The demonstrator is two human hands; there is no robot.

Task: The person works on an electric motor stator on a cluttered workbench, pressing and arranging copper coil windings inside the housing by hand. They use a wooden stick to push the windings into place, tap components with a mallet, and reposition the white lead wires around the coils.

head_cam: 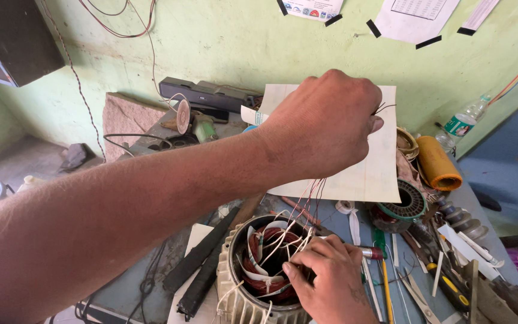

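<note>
left grip: my left hand is fisted tight on thin reddish-brown copper winding wires, raised above the desk; strand ends poke out past the thumb.
right grip: my right hand rests on the rim of the ribbed grey metal motor stator housing, fingers curled down onto the coil; whether they pinch a strand I cannot tell.
thing location: stator sits at the near edge of the grey desk, right below me; red-brown copper coil with white paper slot insulation inside it.
doing it well: I judge steady upward tension with the left, right pinning the coil so only the chosen strands lift; keep them off the slot edges, or the enamel may scrape.
counts: hands 2; stator housings 1; loose wound ring core 1; pale paper sheets 1 large; orange roll 1; clear plastic bottle 1; black bars 2; taut wires, several, too fine to count.
</note>
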